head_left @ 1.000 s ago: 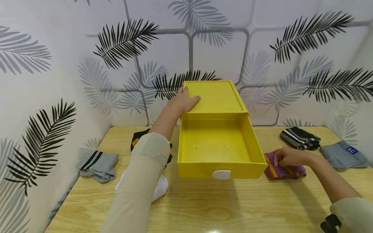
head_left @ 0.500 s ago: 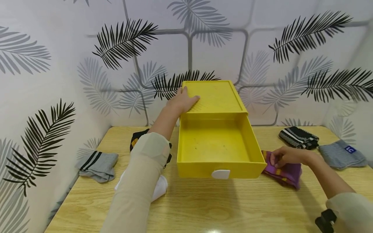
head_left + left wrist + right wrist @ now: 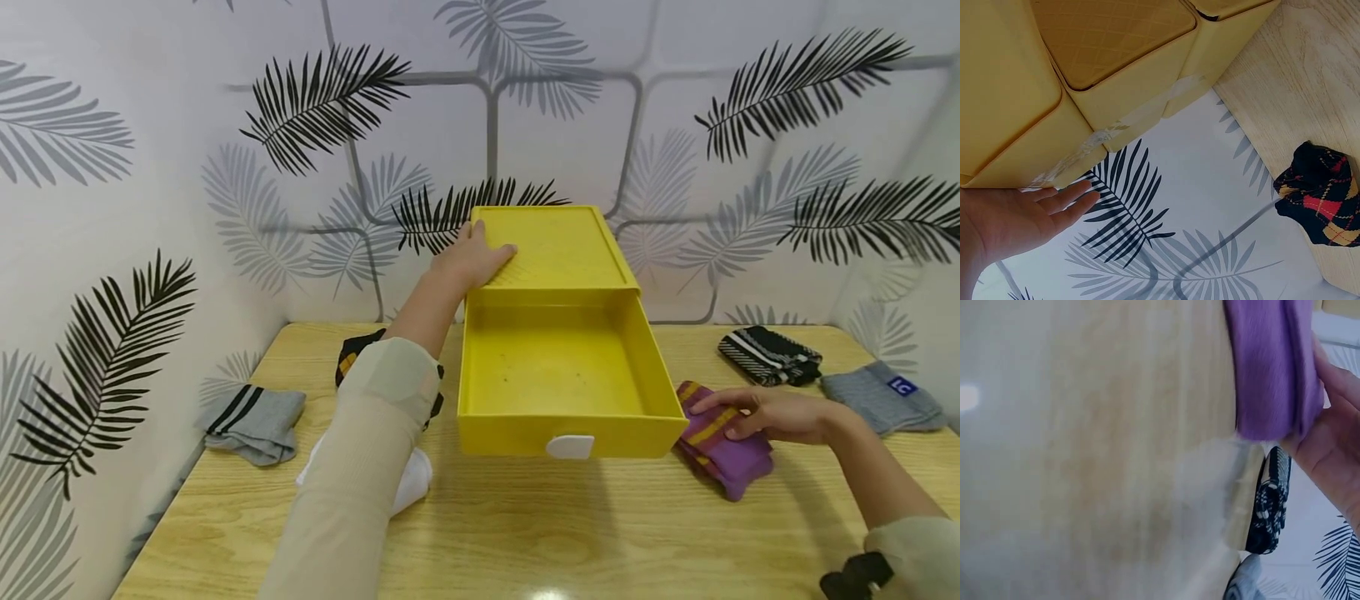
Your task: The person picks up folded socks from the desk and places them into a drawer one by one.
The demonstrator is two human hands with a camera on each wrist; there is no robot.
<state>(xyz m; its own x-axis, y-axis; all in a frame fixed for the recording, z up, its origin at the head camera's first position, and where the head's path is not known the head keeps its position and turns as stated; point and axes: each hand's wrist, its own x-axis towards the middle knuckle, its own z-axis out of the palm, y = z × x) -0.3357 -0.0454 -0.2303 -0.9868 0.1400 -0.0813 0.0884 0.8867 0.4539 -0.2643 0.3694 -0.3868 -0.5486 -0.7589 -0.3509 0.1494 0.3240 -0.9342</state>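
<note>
A yellow drawer box (image 3: 551, 250) stands mid-table, its drawer (image 3: 555, 362) pulled out toward me and a white pull tab on its front. My left hand (image 3: 472, 260) rests on the left part of the box top, fingers stretched toward the back edge. The left wrist view shows that hand (image 3: 1019, 219) with extended fingers against the box. To the right of the drawer, my right hand (image 3: 776, 412) holds a folded purple sock (image 3: 720, 446) with yellow stripes, beside the drawer's front corner. In the right wrist view, thumb and fingers grip the sock (image 3: 1269, 369) above the table.
On the right lie a black-and-white sock (image 3: 771, 354) and a grey-blue sock (image 3: 885, 398). Left are a grey sock with black stripes (image 3: 258, 425), a white sock (image 3: 412, 483) and an argyle sock (image 3: 1322, 197), the latter two partly behind my left arm. A patterned wall (image 3: 555, 142) stands behind.
My right hand has lifted and turned the purple sock, so its lower end now points toward me. The left hand and the drawer box have stayed in place.
</note>
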